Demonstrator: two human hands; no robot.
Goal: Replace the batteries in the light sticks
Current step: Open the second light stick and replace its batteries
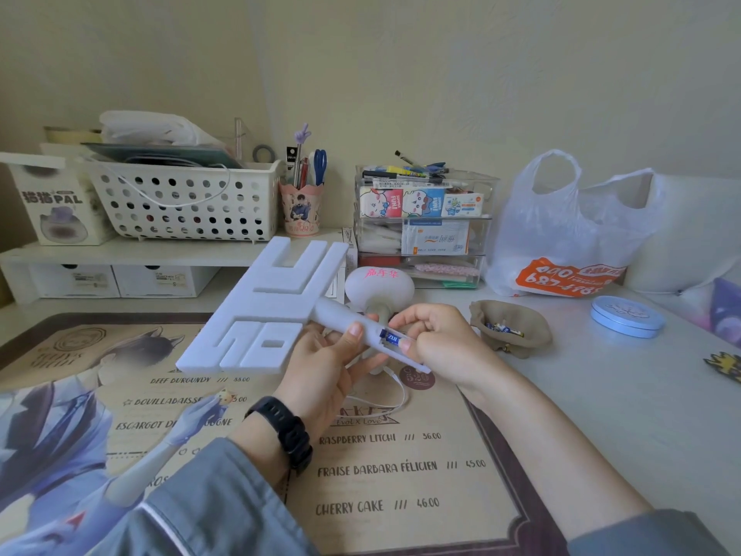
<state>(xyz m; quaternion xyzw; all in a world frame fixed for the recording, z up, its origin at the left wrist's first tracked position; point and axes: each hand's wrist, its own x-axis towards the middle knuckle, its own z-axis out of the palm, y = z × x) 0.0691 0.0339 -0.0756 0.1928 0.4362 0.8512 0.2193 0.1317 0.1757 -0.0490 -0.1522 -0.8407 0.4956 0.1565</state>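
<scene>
The white light stick (pixel 272 307) is held above the counter (pixel 601 395), its handle gripped by the left hand (pixel 328 367), fingers curled beneath and thumb on top. A blue battery (pixel 391 337) in the open handle compartment is pinched by the right hand (pixel 437 343). More batteries are noted in a brown pouch (pixel 509 327) nearby.

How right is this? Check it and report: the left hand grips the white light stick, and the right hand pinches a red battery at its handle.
The colour is wrong. The head view shows the left hand gripping the white light stick and the right hand pinching a blue battery at its handle, not a red one.
</scene>
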